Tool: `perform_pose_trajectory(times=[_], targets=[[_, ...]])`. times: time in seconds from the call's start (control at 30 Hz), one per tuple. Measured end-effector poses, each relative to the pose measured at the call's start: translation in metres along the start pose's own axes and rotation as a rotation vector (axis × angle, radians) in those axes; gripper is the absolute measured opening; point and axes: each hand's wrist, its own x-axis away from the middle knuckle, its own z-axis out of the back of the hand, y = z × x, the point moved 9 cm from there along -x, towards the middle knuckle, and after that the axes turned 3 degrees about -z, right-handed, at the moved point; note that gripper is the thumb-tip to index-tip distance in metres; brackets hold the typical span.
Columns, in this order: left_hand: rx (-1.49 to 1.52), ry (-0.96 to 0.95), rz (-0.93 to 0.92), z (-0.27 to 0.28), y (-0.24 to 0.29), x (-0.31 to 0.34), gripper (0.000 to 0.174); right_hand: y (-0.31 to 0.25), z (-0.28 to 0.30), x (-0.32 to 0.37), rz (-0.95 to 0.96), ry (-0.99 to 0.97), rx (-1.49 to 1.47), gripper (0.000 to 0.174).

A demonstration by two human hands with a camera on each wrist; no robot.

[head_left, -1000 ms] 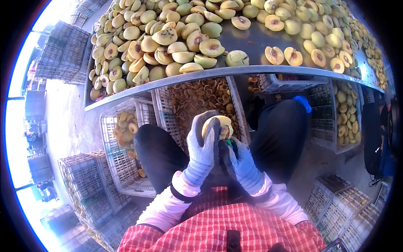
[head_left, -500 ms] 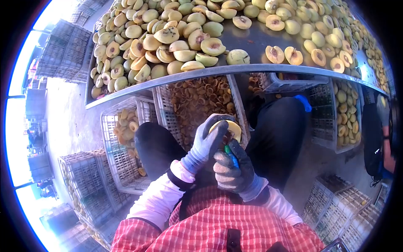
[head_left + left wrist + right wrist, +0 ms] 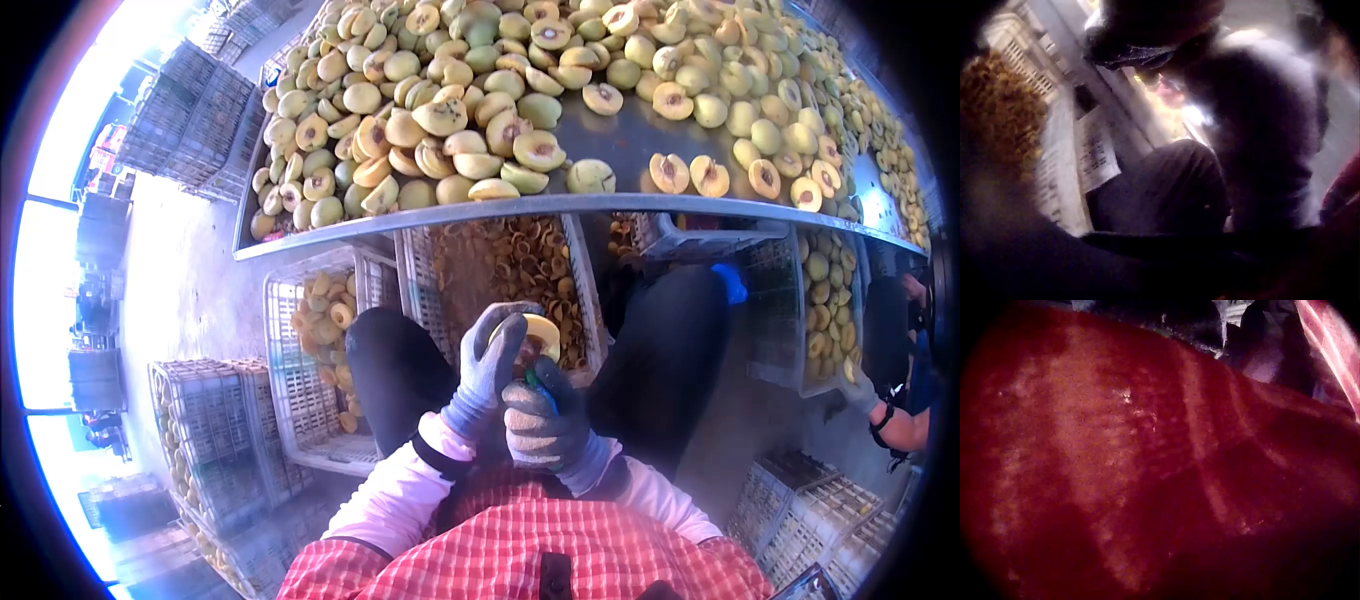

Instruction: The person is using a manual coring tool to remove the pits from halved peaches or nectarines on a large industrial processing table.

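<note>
In the head view, my gloved left hand (image 3: 483, 365) holds a yellow peach half (image 3: 543, 333) over a crate, its cut side with a brown hollow turned toward my right hand. My gloved right hand (image 3: 548, 425) has its fingers wrapped round the green-and-blue handle (image 3: 545, 394) of a small tool. The tool's working end is hidden at the fruit's hollow. The left wrist view is dark and blurred, with the hand at its top and a trouser knee (image 3: 1179, 181) below. Red cloth (image 3: 1116, 437) fills most of the right wrist view.
A metal table (image 3: 640, 207) ahead bears many peach halves. Beneath it stands a crate (image 3: 415, 285) of brown scraps. Another crate (image 3: 285, 400) with fruit pieces is at left, one of halves (image 3: 825, 290) at right. Stacked crates (image 3: 215, 430) flank me. Another person's hand (image 3: 858, 390) shows at right.
The head view has tilted, so the table appears lower. My right hand has turned, its fingers now curled round the tool handle by the peach half. Another person's hand has moved lower at right.
</note>
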Motion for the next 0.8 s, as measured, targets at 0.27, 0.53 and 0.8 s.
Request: perform_pose_trajectory(times=[0.27, 0.53, 0.8], targets=[[0.392, 0.169, 0.182, 0.041, -0.066, -0.002, 0.035, -0.033, 0.024, 0.014, 0.159, 0.311, 0.619, 0.046], [-0.472, 0.779, -0.427, 0.213, 0.039, 0.024, 0.036, -0.049, 0.048, 0.026, 0.151, 0.449, 0.462, 0.042], [-1.217, 0.488, -0.582, 0.091, 0.12, -0.078, 0.047, -0.06, 0.085, 0.038, 0.294, 0.765, 0.392, 0.039]])
